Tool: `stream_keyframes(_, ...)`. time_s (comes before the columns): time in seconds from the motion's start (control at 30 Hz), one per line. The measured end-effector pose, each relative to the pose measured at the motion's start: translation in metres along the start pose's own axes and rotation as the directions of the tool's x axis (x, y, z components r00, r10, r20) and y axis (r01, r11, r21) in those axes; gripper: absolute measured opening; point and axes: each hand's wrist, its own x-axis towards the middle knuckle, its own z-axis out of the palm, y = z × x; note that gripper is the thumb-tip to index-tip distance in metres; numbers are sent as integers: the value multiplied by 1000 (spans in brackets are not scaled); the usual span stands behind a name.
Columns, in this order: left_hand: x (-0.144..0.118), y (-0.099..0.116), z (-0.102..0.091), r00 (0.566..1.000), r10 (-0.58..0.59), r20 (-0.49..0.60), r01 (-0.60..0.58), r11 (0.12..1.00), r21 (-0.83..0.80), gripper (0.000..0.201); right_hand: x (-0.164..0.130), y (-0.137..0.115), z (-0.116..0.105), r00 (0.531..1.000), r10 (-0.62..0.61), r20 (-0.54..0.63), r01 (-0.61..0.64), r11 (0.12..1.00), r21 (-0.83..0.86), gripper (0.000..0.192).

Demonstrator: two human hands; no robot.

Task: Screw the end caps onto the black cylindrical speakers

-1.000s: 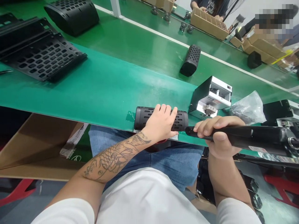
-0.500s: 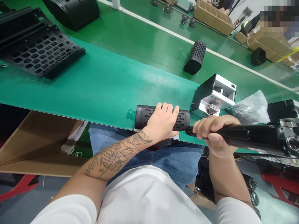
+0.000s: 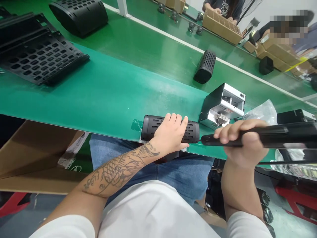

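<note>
- In the head view, clasps a black slotted casing (image 3: 150,127) from above with the left hand (image 3: 170,132), half open across its width, with fingers slightly spread and thumb on the near side.
- Lies, as to that casing, lengthwise along the near edge of the green table (image 3: 111,96), just below the view's middle.
- Wraps the right hand (image 3: 247,140) closed around a long black tool (image 3: 274,136), at 3 o'clock from the casing, with its thin tip at the casing's end; cannot tell whether touching.
- Shows at 2 o'clock, just beside the casing, a black-and-silver device (image 3: 223,109); near 3 o'clock, a see-through plastic bag (image 3: 264,110).
- Shows at 1 o'clock a small perforated housing (image 3: 206,66) and, farther off, a co-worker's hands (image 3: 231,20) at a divided cardboard tray (image 3: 218,29).
- Shows at 10 o'clock black perforated panels (image 3: 41,62).
</note>
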Motion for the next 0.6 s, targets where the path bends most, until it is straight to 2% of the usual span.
stream_keyframes(0.07, 1, 3, 0, 1000, -12, 4, 12, 1000, 3, 106, 15, 1, -16, 976, -144, -165, 127, 986, -111, 14)
stream_keyframes(0.13, 2, 7, 1, 1000, -22, 8, 22, 1000, 3, 105, 30, 6, -32, 901, -322, -290, 239, 928, -287, 11)
stream_keyframes(0.2, 4, 10, 1, 999, -33, 14, 33, 999, -2, 106, 43, 17, -48, 832, -429, -351, 270, 867, -420, 11)
stream_keyframes(0.23, 4, 10, 1, 999, -37, 19, 37, 999, -7, 107, 47, 23, -55, 822, -438, -363, 255, 854, -453, 11)
stream_keyframes(0.33, 3, 7, -4, 998, -21, 56, 23, 999, -34, 111, 51, 41, -69, 842, -377, -386, 186, 875, -448, 15)
stream_keyframes(0.43, -2, -6, -12, 992, 42, 118, -34, 997, -68, 112, 45, 47, -71, 859, -330, -391, 152, 894, -421, 19)
stream_keyframes(0.5, -7, -18, -16, 988, 65, 137, -55, 996, -72, 113, 37, 41, -66, 881, -293, -370, 116, 894, -433, 19)
stream_keyframes(0.6, -14, -32, -17, 988, 72, 133, -65, 996, -59, 114, 24, 19, -48, 910, -241, -338, 81, 901, -426, 18)
